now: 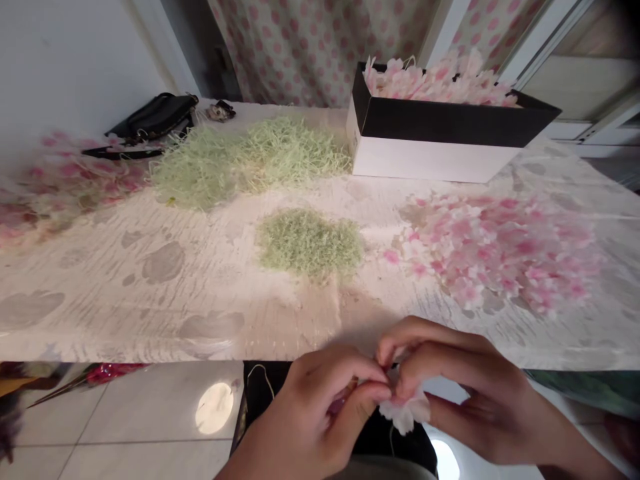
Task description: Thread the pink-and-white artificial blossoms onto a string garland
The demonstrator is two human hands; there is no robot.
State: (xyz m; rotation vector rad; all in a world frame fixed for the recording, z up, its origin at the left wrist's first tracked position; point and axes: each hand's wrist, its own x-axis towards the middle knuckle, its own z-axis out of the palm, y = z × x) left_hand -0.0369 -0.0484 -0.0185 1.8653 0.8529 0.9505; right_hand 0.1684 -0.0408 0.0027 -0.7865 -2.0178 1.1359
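The left hand and right hand are held together at the table's near edge, fingers curled and pinched in on a pale pink fabric blossom. Its soft, thin petals hang below the fingertips; the fingers hide its centre, so the exact grip can't be told. Ahead, on a glossy patterned table cover, lies a loose heap of pink-and-white fabric petals, just right of a small mound of fine, shredded pale-green fibre. A larger green mound sits further back, beside a black-and-white box filled with pink blossoms. A blurred pink heap lies far left, near a black bag.
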